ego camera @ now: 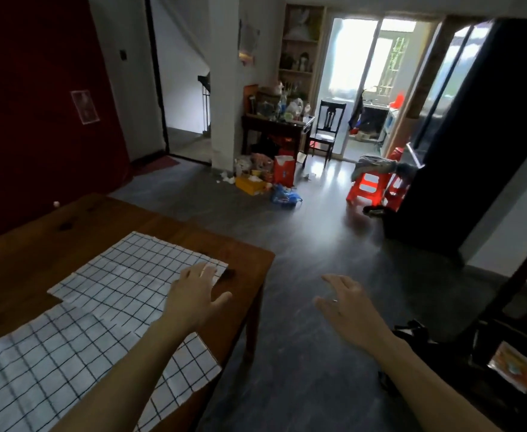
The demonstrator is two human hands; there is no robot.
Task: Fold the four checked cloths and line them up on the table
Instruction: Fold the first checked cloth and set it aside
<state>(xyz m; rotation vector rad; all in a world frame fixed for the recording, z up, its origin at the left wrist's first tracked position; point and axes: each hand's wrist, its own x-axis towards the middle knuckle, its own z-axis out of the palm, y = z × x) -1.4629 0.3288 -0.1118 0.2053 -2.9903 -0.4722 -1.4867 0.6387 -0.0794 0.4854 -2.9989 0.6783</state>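
Two white cloths with a dark grid pattern lie flat and unfolded on the brown wooden table (pixel 53 232). The far checked cloth (pixel 131 272) overlaps the near checked cloth (pixel 53 363), which reaches the lower left edge of the view. My left hand (pixel 196 294) rests palm down, fingers spread, on the far cloth's right corner close to the table edge. My right hand (pixel 349 307) hovers open over the floor to the right of the table, holding nothing. No other checked cloths are in view.
The table's right edge and leg (pixel 254 322) border a dark floor. A dark chair (pixel 505 338) with a bag and an orange packet stands at the lower right. Red plastic stools (pixel 377 188), floor clutter (pixel 265 179) and a cluttered side table (pixel 277 123) lie further off.
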